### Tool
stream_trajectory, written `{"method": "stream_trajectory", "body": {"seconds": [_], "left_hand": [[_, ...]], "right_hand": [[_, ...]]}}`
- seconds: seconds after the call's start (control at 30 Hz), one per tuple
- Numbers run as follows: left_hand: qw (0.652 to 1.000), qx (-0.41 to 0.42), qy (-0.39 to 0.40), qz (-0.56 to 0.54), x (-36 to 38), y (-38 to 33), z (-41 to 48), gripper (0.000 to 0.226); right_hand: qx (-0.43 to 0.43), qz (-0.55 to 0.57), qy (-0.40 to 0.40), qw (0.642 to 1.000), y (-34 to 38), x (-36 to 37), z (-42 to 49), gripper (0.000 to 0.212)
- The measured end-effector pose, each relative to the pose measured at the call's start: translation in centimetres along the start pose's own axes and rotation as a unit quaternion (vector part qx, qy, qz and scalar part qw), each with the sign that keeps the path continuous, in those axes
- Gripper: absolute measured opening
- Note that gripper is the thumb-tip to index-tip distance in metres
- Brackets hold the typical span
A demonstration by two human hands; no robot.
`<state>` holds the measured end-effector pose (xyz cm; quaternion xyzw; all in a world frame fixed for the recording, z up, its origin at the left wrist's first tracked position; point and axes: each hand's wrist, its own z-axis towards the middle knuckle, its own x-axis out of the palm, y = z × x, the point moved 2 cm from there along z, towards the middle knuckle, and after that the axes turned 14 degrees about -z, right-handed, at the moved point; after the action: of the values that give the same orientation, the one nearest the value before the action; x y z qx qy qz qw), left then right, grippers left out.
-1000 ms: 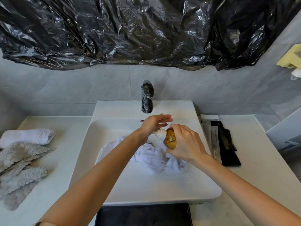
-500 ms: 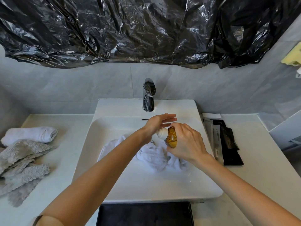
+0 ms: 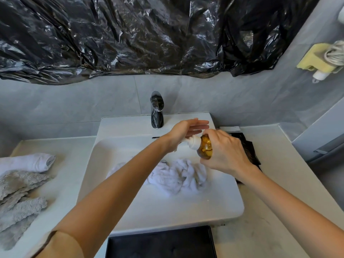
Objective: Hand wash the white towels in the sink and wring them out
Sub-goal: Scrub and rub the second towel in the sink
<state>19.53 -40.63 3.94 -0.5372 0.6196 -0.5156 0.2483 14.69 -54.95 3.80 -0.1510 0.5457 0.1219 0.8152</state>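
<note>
left hand (image 3: 183,134) fingers straightened over amber bottle (image 3: 204,148); crumpled white towel (image 3: 176,175) below.

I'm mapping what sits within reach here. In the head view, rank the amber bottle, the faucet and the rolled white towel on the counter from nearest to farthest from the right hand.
1. Amber bottle: gripped in the right hand itself, over the sink.
2. Faucet: behind the basin, to the hand's left.
3. Rolled white towel: far left on the counter.
</note>
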Motion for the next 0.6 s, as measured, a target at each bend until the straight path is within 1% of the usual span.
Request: {"method": "stream_trajectory", "body": {"seconds": [0.2, 0.43, 0.6], "left_hand": [[1.000, 0.024, 0.008, 0.016, 1.7, 0.1, 0.6, 0.046], [0.999, 0.029, -0.016, -0.005, 2.3, 1.6, 1.3, 0.043], [0.999, 0.026, -0.013, 0.034, 2.7, 0.9, 1.6, 0.043]], "right_hand": [[0.039, 0.008, -0.014, 0.999, -0.8, 0.3, -1.4, 0.060], [0.026, -0.011, -0.013, 1.000, -1.0, 0.8, -1.4, 0.066], [0.058, 0.011, -0.010, 0.998, -1.0, 1.4, -1.4, 0.062]]}}
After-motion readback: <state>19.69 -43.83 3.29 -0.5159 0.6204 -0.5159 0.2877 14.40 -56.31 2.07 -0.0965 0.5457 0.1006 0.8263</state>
